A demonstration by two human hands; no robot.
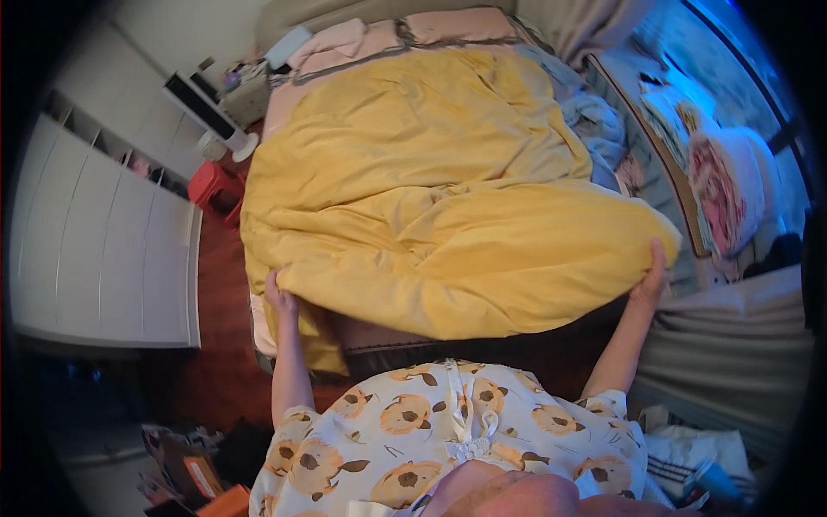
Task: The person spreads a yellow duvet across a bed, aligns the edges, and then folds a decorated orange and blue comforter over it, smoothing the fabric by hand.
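Note:
A yellow quilt (413,155) spreads in wrinkles over most of the bed. My left hand (280,296) grips its near edge at the left. At the right, my right hand (649,281) is closed on the near corner, with the thumb lying over the cloth. Between my hands the near edge is lifted and sags in a curve over the foot of the bed. One flap of it hangs down beside my left forearm. Part of the pink bed sheet (387,337) shows beneath the raised edge.
Pink pillows (460,26) lie by the headboard (362,11). A red plastic stool (210,187) and a white tower-shaped appliance (203,106) stand left of the bed. Folded bedding (730,187) is stacked on the right by the window, above a bunched grey curtain (730,349).

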